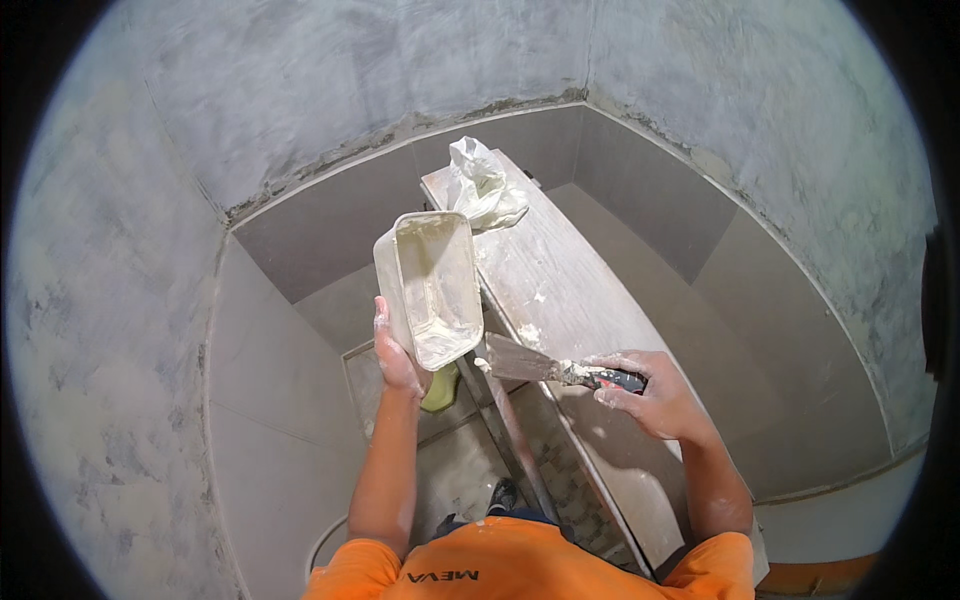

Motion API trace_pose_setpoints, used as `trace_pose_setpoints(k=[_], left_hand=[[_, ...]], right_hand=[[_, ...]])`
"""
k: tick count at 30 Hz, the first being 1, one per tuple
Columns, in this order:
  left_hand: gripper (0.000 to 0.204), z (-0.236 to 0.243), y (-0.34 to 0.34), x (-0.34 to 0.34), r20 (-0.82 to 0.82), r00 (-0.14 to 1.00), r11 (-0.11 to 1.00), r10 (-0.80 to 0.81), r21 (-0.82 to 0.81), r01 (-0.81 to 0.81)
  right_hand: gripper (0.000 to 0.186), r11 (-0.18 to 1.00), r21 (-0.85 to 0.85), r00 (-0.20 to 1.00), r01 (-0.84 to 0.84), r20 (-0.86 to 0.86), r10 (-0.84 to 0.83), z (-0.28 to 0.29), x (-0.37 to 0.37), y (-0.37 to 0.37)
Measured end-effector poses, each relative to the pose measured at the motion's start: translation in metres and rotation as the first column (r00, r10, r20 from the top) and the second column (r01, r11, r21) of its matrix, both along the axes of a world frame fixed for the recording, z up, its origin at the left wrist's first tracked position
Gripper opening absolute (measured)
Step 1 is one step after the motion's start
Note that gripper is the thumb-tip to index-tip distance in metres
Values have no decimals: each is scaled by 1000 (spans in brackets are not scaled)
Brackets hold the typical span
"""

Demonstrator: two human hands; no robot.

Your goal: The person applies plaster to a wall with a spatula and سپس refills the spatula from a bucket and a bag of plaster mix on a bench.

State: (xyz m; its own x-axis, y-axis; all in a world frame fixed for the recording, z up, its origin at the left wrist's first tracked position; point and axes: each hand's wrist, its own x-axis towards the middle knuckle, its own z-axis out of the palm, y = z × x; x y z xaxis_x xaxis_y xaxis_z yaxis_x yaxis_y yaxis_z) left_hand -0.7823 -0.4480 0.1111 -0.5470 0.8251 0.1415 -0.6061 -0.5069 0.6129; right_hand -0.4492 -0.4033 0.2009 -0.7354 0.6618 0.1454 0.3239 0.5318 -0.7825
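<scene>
Left hand (398,368): grasped a cream, rectangular plastic tub (437,275)
Right hand (657,396): gripped a black-handled, flat metal scraper (522,363)
White paste (445,335): clung to the scraper; some remained unused inside the tub

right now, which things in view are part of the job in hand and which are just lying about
In use:
- tub, in the left hand, white paste inside
- knife, in the right hand, paste on it

Seemingly just lying about:
- white bag, crumpled on the board
- green thing, low behind the left hand, partly hidden
</scene>
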Motion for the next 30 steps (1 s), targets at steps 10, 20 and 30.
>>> trace_pose_setpoints(k=[10, 20, 30], left_hand=[[61, -35, 68, -5, -62, 973, 951, -222, -234, 202], [49, -42, 148, -33, -221, 890, 882, -399, -358, 307], [38, 15, 177, -77, -635, 538, 823, -555, -515, 242]], right_hand=[[39, 882, -364, 871, 299, -273, -408, -19, 27, 34], [51, 774, -533, 667, 343, -443, -600, -21, -50, 69], [45, 680, -368, 582, 634, -352, -733, -28, -135, 93]])
